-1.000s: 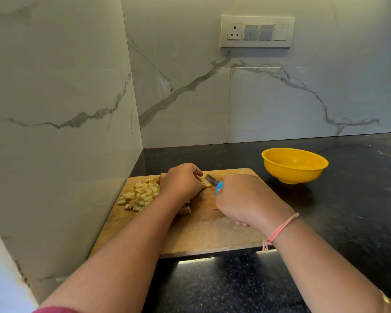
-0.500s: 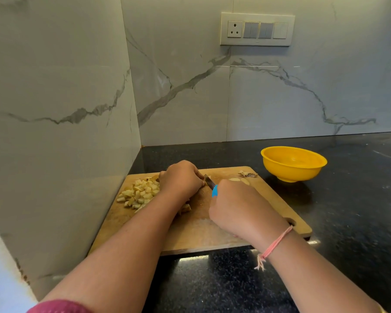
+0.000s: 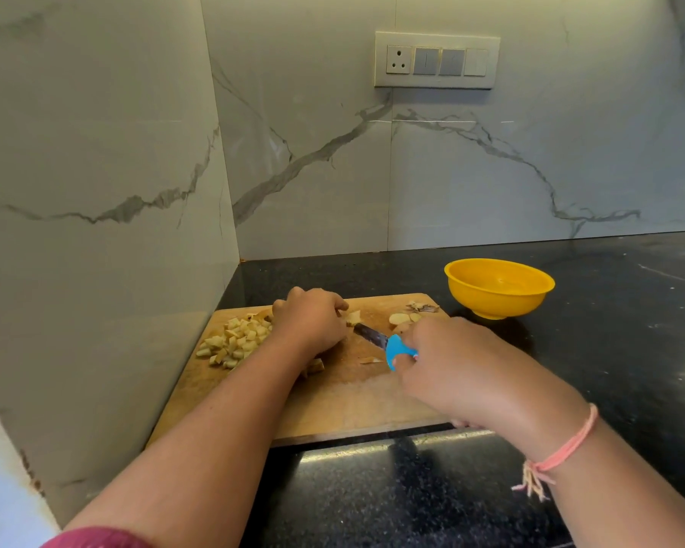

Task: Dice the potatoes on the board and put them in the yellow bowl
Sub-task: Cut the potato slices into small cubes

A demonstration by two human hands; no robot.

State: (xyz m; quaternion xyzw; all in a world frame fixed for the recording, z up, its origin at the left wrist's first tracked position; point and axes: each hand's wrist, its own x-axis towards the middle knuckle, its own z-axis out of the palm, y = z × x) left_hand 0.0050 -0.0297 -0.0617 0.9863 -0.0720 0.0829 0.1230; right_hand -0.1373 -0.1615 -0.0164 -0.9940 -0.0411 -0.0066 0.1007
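The marble side wall hems the cutting board on its left, the diced pile fills its far-left corner, the left hand, knife and right hand cross the middle, peel scraps lie toward the yellow bowl, and bare counter stretches rightward.

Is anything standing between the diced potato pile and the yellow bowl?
Only the person's own hands and tool: the left hand holding a potato piece, the knife and the right hand lie across the board between the diced pile and the yellow bowl. A few potato scraps sit near the board's far right corner.
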